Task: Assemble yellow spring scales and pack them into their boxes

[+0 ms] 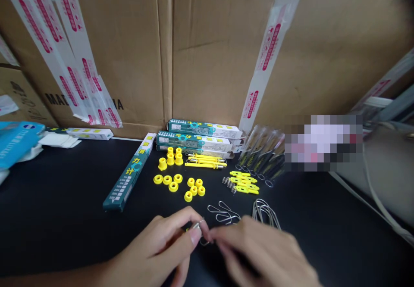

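My left hand (158,246) pinches a small bent metal wire piece (198,226) between thumb and fingers, with a bit of yellow showing behind it. My right hand (258,250) is blurred, its fingertips at the wire's lower loop; I cannot tell whether they grip it. Just beyond my hands lie loose wire hooks (224,213) and a bundle of wire loops (265,214). Farther off on the black table (64,218) are yellow plastic rings (167,180), yellow cups (170,157), yellow sliders (243,182), small springs (229,184) and yellow rods (205,161).
Teal-and-white boxes (197,137) are stacked at the back, and another (128,173) lies at an angle on the table. Clear plastic tubes (261,152) stand to the right. Cardboard cartons (220,50) with taped seams form the back wall. A blue package (17,142) sits at the left, a grey bag (384,170) at the right.
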`<move>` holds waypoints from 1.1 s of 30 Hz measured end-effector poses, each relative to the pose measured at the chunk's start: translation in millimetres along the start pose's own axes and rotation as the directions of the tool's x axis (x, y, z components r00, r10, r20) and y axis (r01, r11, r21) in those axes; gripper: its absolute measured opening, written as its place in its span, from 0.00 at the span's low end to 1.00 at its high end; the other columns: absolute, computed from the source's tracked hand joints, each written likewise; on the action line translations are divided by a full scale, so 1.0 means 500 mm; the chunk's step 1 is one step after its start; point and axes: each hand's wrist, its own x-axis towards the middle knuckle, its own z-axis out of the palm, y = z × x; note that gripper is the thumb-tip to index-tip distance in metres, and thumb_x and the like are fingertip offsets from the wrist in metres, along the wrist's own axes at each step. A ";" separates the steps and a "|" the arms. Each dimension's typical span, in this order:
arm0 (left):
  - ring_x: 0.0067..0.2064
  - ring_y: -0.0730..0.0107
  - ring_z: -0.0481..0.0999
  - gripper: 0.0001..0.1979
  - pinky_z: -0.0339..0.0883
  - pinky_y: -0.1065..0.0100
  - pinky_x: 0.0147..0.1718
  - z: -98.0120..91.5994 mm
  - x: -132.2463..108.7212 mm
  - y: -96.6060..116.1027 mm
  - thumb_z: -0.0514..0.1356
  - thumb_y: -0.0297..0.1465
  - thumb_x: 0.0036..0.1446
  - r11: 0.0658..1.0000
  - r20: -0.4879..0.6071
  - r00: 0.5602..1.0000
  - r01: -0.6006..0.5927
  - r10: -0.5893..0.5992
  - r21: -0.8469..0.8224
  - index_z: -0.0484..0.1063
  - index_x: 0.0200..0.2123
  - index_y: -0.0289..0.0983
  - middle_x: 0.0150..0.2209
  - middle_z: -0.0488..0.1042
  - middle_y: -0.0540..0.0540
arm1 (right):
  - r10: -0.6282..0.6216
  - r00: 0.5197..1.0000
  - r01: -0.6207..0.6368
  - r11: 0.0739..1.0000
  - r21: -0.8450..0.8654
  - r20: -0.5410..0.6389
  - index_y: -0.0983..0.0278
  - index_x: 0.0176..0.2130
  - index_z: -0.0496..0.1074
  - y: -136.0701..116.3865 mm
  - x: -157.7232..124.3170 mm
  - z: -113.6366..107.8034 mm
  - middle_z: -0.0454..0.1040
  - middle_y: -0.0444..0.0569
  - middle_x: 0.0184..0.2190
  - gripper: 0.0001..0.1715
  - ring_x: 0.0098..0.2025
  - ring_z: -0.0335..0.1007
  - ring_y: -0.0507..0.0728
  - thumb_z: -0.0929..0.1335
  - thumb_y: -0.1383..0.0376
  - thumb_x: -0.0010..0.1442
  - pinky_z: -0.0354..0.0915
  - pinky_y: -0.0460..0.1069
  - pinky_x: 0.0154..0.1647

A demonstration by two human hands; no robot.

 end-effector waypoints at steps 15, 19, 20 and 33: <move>0.11 0.81 0.55 0.17 0.41 0.78 0.08 0.000 0.007 -0.006 0.57 0.47 0.70 0.995 -0.014 0.999 -0.051 0.050 -0.087 0.71 0.49 0.42 0.23 0.76 0.55 | 0.311 0.947 -0.277 0.917 -0.287 0.081 0.59 0.43 0.82 0.170 -0.001 -0.077 0.86 0.54 0.40 0.18 0.42 0.82 0.65 0.66 0.53 0.72 0.79 0.60 0.42; 0.10 0.83 0.55 0.15 0.40 0.79 0.07 0.003 0.008 -0.010 0.59 0.47 0.68 0.984 -0.023 0.996 -0.092 0.089 -0.154 0.67 0.45 0.43 0.25 0.78 0.54 | 0.291 0.951 -0.247 0.917 -0.314 0.101 0.60 0.43 0.82 0.168 -0.006 -0.069 0.85 0.54 0.40 0.19 0.42 0.81 0.66 0.65 0.53 0.73 0.79 0.60 0.41; 0.10 0.84 0.55 0.14 0.41 0.80 0.07 0.004 0.008 -0.010 0.60 0.47 0.68 0.981 -0.028 0.995 -0.099 0.096 -0.165 0.66 0.44 0.43 0.25 0.77 0.54 | 0.284 0.953 -0.239 0.917 -0.319 0.105 0.61 0.43 0.81 0.167 -0.005 -0.069 0.84 0.54 0.40 0.20 0.42 0.81 0.66 0.65 0.53 0.74 0.79 0.60 0.41; 0.12 0.86 0.53 0.14 0.43 0.82 0.08 0.002 0.006 -0.001 0.67 0.41 0.62 0.972 -0.037 0.995 -0.100 0.095 -0.212 0.66 0.40 0.42 0.25 0.72 0.58 | 0.328 0.944 -0.329 0.915 -0.232 -0.046 0.63 0.39 0.77 0.134 0.009 -0.079 0.82 0.54 0.34 0.20 0.34 0.80 0.63 0.63 0.54 0.74 0.77 0.58 0.35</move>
